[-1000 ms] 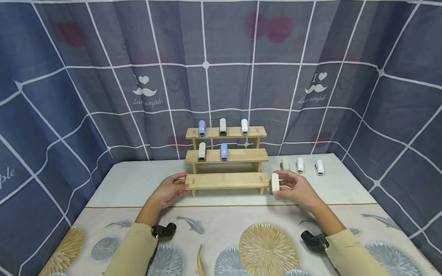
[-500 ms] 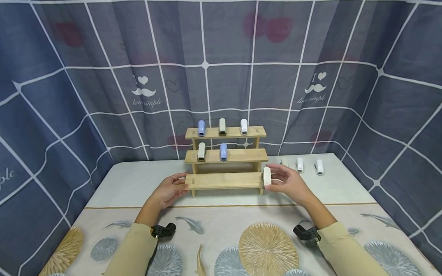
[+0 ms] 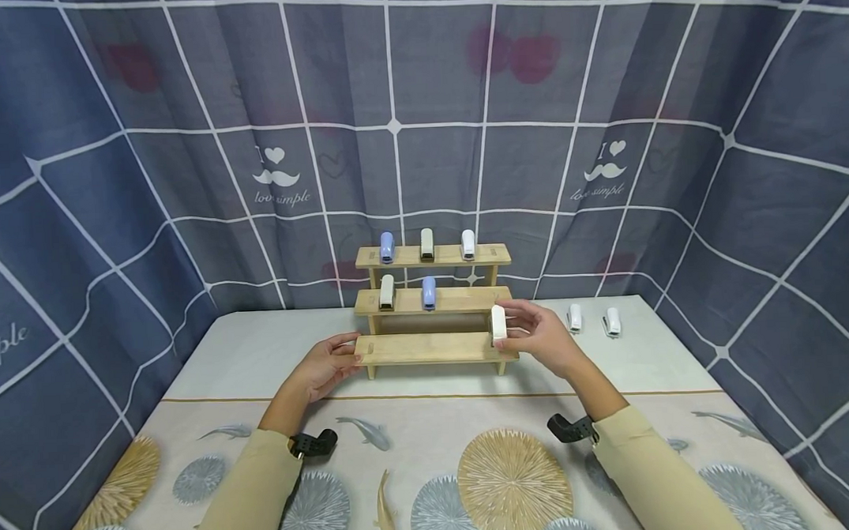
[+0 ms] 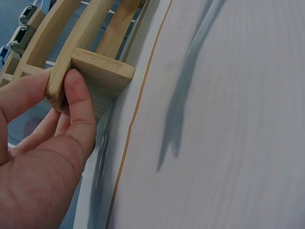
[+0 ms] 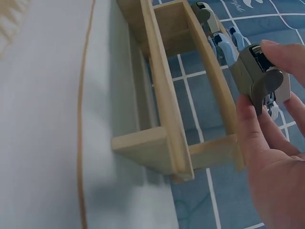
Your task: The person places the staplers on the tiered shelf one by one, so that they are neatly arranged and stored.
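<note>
White-and-grey stapler [image 5: 257,76] between the right fingers [image 5: 250,125]

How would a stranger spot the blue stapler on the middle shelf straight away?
In front of the dark checked curtain, look for the three wooden shelves rising in steps. On the middle shelf, two small staplers stand side by side. Yours is the blue stapler, the only blue one on that shelf; the cream stapler stands to its left.

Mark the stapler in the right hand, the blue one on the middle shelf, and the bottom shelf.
Held stapler [image 3: 498,323], head view: its pale outer face.
Blue stapler [image 3: 429,294], head view: its blue body.
Bottom shelf [image 3: 428,347], head view: middle of its top surface.
</note>
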The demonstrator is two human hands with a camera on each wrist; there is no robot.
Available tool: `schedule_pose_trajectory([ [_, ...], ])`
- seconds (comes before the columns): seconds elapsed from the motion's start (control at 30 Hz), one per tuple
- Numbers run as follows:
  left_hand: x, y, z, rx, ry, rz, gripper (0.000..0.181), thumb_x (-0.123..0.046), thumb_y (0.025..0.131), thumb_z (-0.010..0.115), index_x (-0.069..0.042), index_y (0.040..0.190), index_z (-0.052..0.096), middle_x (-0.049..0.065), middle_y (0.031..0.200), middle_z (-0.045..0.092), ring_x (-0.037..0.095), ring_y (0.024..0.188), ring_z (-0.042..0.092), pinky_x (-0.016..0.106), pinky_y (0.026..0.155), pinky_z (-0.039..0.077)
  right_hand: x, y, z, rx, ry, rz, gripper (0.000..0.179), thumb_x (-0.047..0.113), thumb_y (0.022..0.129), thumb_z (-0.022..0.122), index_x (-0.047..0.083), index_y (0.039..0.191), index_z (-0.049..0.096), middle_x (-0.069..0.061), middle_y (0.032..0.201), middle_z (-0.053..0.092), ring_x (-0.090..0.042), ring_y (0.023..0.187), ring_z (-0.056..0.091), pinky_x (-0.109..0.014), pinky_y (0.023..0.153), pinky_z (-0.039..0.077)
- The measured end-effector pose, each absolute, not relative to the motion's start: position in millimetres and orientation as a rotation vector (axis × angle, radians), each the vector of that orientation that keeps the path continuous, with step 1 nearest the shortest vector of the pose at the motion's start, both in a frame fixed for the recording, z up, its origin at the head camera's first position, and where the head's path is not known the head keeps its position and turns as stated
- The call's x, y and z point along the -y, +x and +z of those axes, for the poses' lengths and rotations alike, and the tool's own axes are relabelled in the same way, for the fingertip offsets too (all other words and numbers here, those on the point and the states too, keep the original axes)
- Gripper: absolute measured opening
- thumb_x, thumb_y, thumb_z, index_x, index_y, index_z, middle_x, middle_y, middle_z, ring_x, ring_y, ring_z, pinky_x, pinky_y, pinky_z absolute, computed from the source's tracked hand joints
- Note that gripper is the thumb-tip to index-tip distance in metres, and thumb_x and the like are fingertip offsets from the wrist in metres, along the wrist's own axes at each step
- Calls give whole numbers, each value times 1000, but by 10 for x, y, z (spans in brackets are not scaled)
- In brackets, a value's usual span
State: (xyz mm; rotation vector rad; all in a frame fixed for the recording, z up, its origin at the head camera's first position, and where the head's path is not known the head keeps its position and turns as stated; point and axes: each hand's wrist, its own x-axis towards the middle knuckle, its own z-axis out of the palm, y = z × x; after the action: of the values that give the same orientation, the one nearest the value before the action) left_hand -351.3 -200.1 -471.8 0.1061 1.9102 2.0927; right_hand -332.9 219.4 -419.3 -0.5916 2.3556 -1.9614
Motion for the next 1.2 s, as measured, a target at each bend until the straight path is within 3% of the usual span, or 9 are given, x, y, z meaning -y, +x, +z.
schedule_pose_trajectory([
  [0.63,2014,-3499,-4716,-1902,126,2093,68,9,97,59,6,158,28,6,116,64,10,97,68,25,89,60,-2020,-3642,-3997,-2386,-615,-1935,72,-3,79,83,2,144,54,-27,140,58,-16,110,66,-24,85,61],
  [1.2,2016,-3504,-4707,-1893,127,2092,69,8,98,58,7,158,25,7,117,65,10,97,69,26,90,60,-1968,-3933,-3945,-2434,-620,-1862,72,3,78,87,3,143,57,-23,137,63,-20,113,67,-24,89,61],
])
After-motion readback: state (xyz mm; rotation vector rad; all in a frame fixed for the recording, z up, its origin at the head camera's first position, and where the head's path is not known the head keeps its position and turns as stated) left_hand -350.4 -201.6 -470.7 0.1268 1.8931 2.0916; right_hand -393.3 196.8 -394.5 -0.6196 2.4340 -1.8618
